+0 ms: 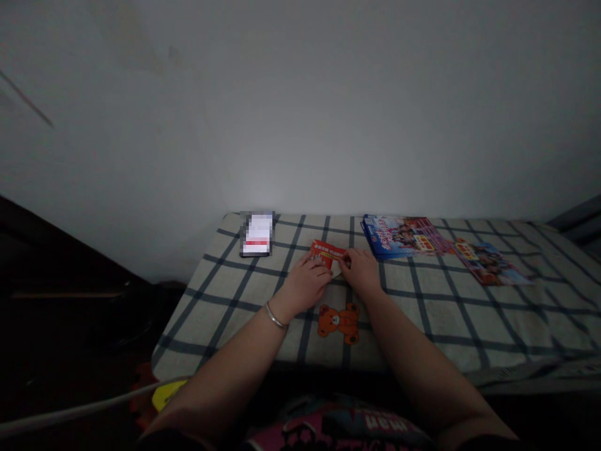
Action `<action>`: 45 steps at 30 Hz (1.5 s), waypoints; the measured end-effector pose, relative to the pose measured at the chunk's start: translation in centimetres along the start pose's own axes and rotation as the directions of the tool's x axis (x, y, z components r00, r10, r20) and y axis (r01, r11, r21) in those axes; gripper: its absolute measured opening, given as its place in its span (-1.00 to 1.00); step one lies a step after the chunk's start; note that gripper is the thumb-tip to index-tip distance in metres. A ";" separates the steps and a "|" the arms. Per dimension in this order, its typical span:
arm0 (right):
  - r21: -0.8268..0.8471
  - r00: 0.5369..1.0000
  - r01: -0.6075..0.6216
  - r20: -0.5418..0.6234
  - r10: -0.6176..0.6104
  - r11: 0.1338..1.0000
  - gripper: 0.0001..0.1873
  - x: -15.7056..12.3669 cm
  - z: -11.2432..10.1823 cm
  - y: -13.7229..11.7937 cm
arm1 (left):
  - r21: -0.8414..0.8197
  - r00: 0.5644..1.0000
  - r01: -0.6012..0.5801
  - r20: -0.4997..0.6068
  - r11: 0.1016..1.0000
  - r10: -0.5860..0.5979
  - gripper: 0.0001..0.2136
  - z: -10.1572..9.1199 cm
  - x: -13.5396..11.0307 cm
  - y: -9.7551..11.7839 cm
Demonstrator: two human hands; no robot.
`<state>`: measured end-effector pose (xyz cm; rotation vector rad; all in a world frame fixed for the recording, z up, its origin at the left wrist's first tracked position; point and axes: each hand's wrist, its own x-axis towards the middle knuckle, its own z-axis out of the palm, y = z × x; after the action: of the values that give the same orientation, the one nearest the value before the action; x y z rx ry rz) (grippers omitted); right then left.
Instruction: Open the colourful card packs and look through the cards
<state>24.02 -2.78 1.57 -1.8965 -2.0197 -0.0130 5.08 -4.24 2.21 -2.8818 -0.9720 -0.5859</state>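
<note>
A small red leaflet (323, 248) with white and yellow print lies on the checked cloth, partly hidden under both hands. My left hand (307, 282), with a silver bangle at its wrist, rests over the leaflet's lower left part, fingers stretched across it. At the right side, my right hand (361, 270) has its fingers bent and closed on the leaflet's edge. A pale corner of paper shows between the two hands. Just below them, an orange teddy bear print (339, 323) decorates the cloth.
A lit phone (258, 233) lies at the back left, its screen blurred. Colourful printed flyers (399, 235) are stacked at the back right, with another flyer (491, 262) beside them. The checked tablecloth (413, 338) reaches a white wall (300, 113). A pale cable (84, 410) runs at lower left.
</note>
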 end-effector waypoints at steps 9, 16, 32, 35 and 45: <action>-0.010 1.000 -0.018 -0.005 0.018 1.000 -0.85 -0.1 -0.2 -0.2 | 0.077 1.000 -0.024 -0.003 0.997 0.024 -0.79 0.2 0.0 0.3; -0.020 0.999 -0.038 0.002 0.038 0.999 -0.84 -0.2 -0.2 -0.4 | 0.068 1.000 -0.015 -0.005 0.998 0.015 -0.77 0.0 -0.1 0.5; -0.017 0.999 -0.041 -0.003 0.041 0.999 -0.83 -0.2 -0.3 -0.5 | 0.028 0.999 -0.041 -0.014 0.999 0.042 -0.78 -0.3 -0.2 0.2; -0.017 0.999 -0.048 -0.007 0.048 0.999 -0.83 -0.2 -0.3 -0.5 | 0.032 1.000 -0.026 -0.017 0.999 0.027 -0.82 -0.2 -0.2 0.1; -0.009 1.000 -0.026 -0.014 0.026 1.000 -0.82 -0.2 -0.4 -0.4 | 0.059 1.000 0.008 -0.015 0.998 -0.008 -0.76 0.0 -0.1 0.5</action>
<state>23.73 -3.12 1.96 -1.9227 -1.9892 -0.0296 5.26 -4.68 2.22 -2.8190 -0.9822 -0.5682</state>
